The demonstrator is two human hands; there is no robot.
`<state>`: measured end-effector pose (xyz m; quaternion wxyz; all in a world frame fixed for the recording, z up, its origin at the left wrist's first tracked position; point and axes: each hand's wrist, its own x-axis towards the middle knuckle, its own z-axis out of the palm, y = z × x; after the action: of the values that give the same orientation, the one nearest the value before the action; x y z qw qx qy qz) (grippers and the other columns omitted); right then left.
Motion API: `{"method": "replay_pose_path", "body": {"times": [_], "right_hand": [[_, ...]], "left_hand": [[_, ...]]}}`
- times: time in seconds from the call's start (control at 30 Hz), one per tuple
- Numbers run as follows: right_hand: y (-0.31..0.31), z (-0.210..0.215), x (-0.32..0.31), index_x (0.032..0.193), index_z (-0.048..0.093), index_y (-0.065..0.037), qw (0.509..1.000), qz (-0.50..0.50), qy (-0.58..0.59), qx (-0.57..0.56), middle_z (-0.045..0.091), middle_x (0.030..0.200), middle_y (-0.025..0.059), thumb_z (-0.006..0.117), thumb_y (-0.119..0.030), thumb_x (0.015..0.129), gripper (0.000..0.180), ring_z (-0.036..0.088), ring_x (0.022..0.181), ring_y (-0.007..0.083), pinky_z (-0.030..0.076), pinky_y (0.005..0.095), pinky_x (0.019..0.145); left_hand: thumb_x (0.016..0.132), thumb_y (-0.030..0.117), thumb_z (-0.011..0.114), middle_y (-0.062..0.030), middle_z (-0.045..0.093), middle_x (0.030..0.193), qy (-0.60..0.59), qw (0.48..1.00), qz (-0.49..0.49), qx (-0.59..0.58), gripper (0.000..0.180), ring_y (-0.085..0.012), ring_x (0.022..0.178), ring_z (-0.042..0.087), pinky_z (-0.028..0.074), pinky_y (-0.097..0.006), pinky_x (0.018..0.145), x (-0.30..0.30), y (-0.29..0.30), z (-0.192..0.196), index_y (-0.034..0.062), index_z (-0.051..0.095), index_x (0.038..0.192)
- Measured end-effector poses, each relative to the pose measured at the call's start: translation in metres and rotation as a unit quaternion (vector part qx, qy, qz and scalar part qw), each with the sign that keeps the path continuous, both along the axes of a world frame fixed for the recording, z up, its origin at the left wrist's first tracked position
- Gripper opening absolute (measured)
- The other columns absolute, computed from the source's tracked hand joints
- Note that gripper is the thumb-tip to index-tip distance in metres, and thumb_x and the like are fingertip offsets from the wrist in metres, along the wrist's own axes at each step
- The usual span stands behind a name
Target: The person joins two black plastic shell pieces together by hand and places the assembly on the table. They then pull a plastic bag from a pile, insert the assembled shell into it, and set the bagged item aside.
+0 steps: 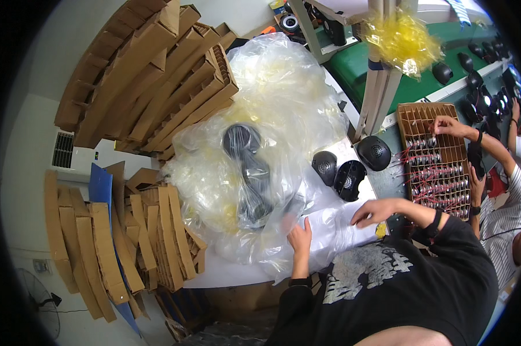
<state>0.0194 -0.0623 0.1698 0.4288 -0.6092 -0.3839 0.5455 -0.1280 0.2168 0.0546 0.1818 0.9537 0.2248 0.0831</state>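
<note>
My left hand (298,236) is at the near edge of the pile of clear plastic bags (283,69), its thumb raised and its fingers smeared by motion. A blurred dark shape shows in the plastic just beyond it. To the right, my right hand (376,212) hovers over flat clear plastic sheeting (330,233), fingers bent and drawn together; whatever they pinch is too small to make out. Ahead of my hands lie a black perforated shell (324,167), an open black shell (350,180) and a rounded black cover (374,153). Several bagged dark round parts (241,140) rest on the pile.
Cardboard divider trays (151,75) are stacked at the far left, with more cardboard (99,242) nearer. On the right, another person's hand (448,126) reaches over a gridded box (430,115) of small wired parts. A metal post (379,86) with yellow film (402,43) stands beyond.
</note>
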Motion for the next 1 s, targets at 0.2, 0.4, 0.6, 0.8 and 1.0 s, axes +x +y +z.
{"method": "replay_pose_path", "body": {"times": [0.2,0.4,0.6,0.8,1.0], "right_hand": [[0.069,-0.066,-0.041,0.125,0.044,0.007,0.991,-0.028,-0.110,-0.065,0.057,0.115,0.0233,0.062,-0.038,0.083,0.064,0.057,0.105,0.0301,0.043,0.0350,0.093],[0.105,-0.056,-0.026,0.121,0.041,0.010,0.963,-0.141,-0.215,-0.076,0.057,0.112,0.0278,0.058,-0.042,0.085,0.065,0.058,0.105,0.0347,0.046,0.0385,0.089],[0.106,-0.065,-0.023,0.109,0.053,0.006,0.922,-0.365,-0.119,0.042,0.062,0.099,0.0257,0.058,-0.035,0.086,0.047,0.062,0.098,0.0330,0.049,0.0380,0.081],[0.103,-0.033,-0.025,0.086,0.063,0.005,0.965,-0.219,-0.143,-0.029,0.064,0.077,0.0180,0.064,-0.047,0.079,0.052,0.064,0.072,0.0274,0.050,0.0351,0.066],[0.121,-0.022,-0.044,0.078,0.065,-0.002,0.876,-0.274,-0.389,0.077,0.063,0.073,0.0182,0.070,-0.056,0.067,0.055,0.062,0.076,0.0350,0.050,0.0403,0.069]], "left_hand": [[0.081,0.042,0.061,-0.0236,0.061,0.098,0.076,0.992,-0.100,-0.003,0.049,-0.0405,0.089,0.059,0.046,-0.045,0.078,0.020,-0.001,0.007,-0.0016,0.059,0.104],[0.084,0.042,0.058,-0.0187,0.063,0.095,0.004,0.994,-0.081,-0.073,0.043,-0.0385,0.088,0.059,0.046,-0.046,0.073,0.037,-0.018,0.022,0.0043,0.059,0.104],[0.088,0.040,0.053,-0.0200,0.062,0.098,0.062,0.985,-0.073,-0.141,0.039,-0.0407,0.091,0.057,0.045,-0.046,0.072,0.014,-0.017,0.039,0.0069,0.057,0.109],[0.089,0.037,0.053,-0.0219,0.061,0.094,0.088,0.979,-0.097,-0.157,0.036,-0.0409,0.088,0.057,0.045,-0.047,0.072,-0.013,-0.010,0.071,0.0055,0.057,0.106],[0.086,0.030,0.060,-0.0202,0.063,0.088,0.070,0.968,-0.191,-0.147,0.030,-0.0398,0.082,0.059,0.045,-0.045,0.064,-0.021,-0.011,0.081,0.0071,0.058,0.105]]}}
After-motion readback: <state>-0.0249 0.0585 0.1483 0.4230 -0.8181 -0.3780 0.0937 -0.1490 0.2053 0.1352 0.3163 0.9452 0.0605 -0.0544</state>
